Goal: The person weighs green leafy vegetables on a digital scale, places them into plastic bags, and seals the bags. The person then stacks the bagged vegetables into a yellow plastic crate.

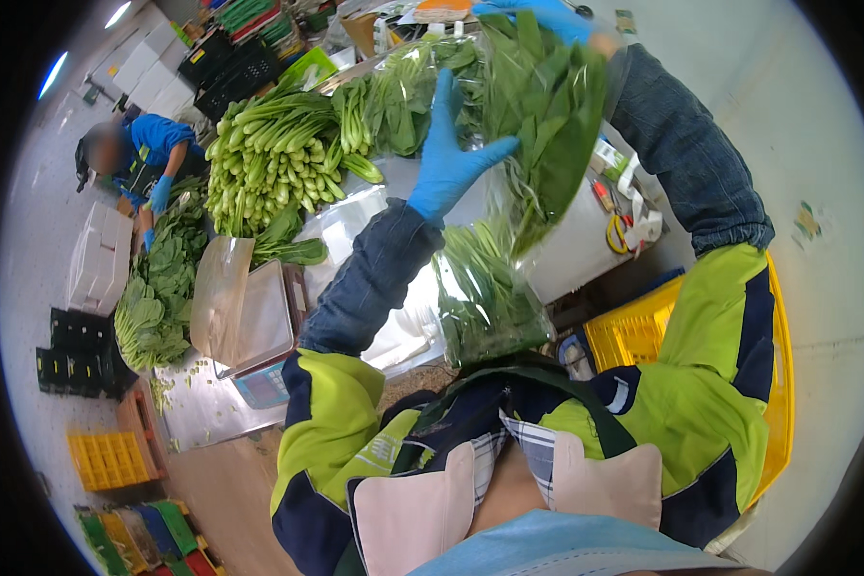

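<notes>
A clear plastic bag of leafy greens (pixel 543 137) is tilted above the table, in front of my right wrist. My right hand (pixel 547 20), in a blue glove, grips its top end; the frame's upper edge cuts off part of the hand. My left hand (pixel 452 155), gloved too, has its fingers spread, the thumb at the bag's left edge. Beyond it are more bagged greens (pixel 403 101). Closer to my body, another clear bag of greens (pixel 486 302) lies at the table's near edge. Left of these rises a heap of loose pale-stemmed greens (pixel 277 158).
A weighing scale (pixel 263 317) with a curved clear sheet (pixel 219 299) stands on the left, beside a leafy pile (pixel 162 281). Yellow-handled scissors (pixel 618 232) lie at the right edge. Yellow crates (pixel 630 324) stand below. A co-worker (pixel 155 155) bends over greens at far left.
</notes>
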The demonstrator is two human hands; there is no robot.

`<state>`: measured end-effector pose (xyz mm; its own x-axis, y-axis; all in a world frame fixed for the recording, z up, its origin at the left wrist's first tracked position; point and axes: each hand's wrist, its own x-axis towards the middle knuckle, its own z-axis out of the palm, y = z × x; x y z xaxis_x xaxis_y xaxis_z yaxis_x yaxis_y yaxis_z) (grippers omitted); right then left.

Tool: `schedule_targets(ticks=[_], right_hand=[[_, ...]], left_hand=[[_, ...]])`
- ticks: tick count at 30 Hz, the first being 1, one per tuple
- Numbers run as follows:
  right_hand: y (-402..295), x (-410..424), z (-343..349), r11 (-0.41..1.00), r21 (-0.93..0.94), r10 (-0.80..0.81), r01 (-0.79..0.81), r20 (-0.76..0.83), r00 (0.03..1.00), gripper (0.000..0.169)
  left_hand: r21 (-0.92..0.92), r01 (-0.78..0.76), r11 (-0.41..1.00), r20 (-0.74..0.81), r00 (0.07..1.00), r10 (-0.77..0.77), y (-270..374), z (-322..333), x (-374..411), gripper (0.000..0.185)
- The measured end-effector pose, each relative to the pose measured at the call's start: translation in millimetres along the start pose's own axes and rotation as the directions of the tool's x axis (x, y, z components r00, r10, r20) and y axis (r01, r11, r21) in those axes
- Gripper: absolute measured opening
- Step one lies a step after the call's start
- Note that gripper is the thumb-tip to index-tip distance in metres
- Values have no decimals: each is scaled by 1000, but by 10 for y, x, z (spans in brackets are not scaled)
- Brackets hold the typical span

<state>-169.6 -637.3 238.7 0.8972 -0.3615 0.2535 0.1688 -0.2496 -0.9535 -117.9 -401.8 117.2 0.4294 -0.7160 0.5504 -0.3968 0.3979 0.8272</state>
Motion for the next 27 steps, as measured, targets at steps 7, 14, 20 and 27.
schedule_targets(ticks=[7,14,20,27], right_hand=[[-817,-1473,865,847,-317,-487,427,-137,863,17],[-1130,-1599,693,800,321,-336,507,-461,821,17],[-1205,-1460,143,848,345,-195,402,-502,843,16],[-889,-1444,-13,850,428,-39,308,-531,846,20]], left_hand=[[240,-298,924,18,953,303,1287,580,-1548,125],[-329,33,944,-52,997,-53,523,21,-880,38],[-726,340,597,322,936,-141,397,-744,-30,36],[-677,433,595,341,901,-268,295,-690,46,44]])
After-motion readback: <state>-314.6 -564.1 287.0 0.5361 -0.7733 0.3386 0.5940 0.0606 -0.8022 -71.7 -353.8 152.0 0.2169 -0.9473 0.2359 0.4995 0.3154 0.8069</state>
